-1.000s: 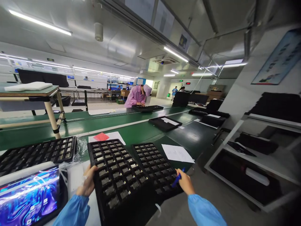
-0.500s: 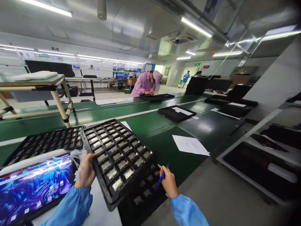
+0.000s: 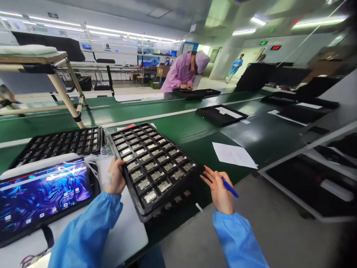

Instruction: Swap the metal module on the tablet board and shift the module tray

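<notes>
Left hand: the black tray (image 3: 154,163) is gripped at its left edge by the left hand (image 3: 115,176), fingers closed on the rim.
Right hand: a blue pen (image 3: 230,187) is held in the right hand (image 3: 221,190), fingers spread near the tray's right corner.
Tray: small metallic parts are seated in its pockets; it is tilted above a lower tray (image 3: 178,201), which is partly covered.
Tablet: a lit screen is shown by the tablet (image 3: 46,197), left of the left hand.
Left tray: more parts are held in another tray (image 3: 63,143), beyond the tablet.
Surface: a white sheet (image 3: 234,154) is laid on the green surface (image 3: 178,128).
Far side: open trays (image 3: 196,93) are being handled by a person in pink (image 3: 181,70).
</notes>
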`<state>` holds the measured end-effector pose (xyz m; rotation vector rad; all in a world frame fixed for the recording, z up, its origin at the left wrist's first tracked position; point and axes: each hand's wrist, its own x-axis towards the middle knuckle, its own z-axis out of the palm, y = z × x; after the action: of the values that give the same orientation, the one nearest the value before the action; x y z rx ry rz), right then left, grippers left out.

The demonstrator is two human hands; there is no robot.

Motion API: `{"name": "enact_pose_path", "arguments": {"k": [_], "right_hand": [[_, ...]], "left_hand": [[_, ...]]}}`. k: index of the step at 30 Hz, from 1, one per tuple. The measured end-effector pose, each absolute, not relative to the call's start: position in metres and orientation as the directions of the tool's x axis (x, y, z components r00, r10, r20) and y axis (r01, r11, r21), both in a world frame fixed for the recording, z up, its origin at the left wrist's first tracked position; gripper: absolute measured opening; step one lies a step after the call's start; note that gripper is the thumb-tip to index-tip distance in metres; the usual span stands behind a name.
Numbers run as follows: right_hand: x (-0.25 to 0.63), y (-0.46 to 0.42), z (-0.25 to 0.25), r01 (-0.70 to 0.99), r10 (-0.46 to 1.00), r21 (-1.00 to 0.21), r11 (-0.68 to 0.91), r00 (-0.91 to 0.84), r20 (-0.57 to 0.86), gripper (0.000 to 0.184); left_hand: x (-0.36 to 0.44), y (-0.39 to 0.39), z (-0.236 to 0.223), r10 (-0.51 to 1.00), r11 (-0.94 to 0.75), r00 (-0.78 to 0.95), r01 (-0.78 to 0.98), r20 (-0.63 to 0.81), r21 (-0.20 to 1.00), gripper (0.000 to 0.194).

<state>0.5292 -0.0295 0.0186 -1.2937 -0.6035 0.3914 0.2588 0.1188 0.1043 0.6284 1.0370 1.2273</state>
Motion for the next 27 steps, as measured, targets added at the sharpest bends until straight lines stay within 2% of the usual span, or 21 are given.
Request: {"name": "enact_pose_path", "arguments": {"k": [5,10,15,20,27], "right_hand": [[0.532,-0.029,0.026,0.001,0.601,-0.973,0.233,0.786,0.145,0.037],[0.522,-0.039,0.002,0.040,0.603,-0.985,0.168,0.787,0.135,0.042],[0.507,-0.042,-0.026,0.181,0.582,-0.982,0.048,0.794,0.174,0.038],[0.499,-0.045,-0.039,0.298,0.637,-0.953,-0.061,0.746,0.192,0.027],[0.490,-0.056,-0.042,0.405,0.689,-0.902,-0.149,0.696,0.199,0.020]], "left_hand": [[0.287,0.108,0.070,0.973,0.230,0.055,-0.382,-0.226,0.895,0.038],[0.290,0.096,0.029,0.991,0.137,0.029,-0.270,-0.134,0.953,0.056],[0.285,0.099,0.000,0.997,0.068,-0.008,-0.173,-0.070,0.983,0.053],[0.281,0.103,-0.002,0.999,-0.017,0.032,-0.107,0.021,0.994,0.051],[0.265,0.093,-0.002,0.992,0.046,0.123,-0.018,-0.043,0.999,0.062]]}}
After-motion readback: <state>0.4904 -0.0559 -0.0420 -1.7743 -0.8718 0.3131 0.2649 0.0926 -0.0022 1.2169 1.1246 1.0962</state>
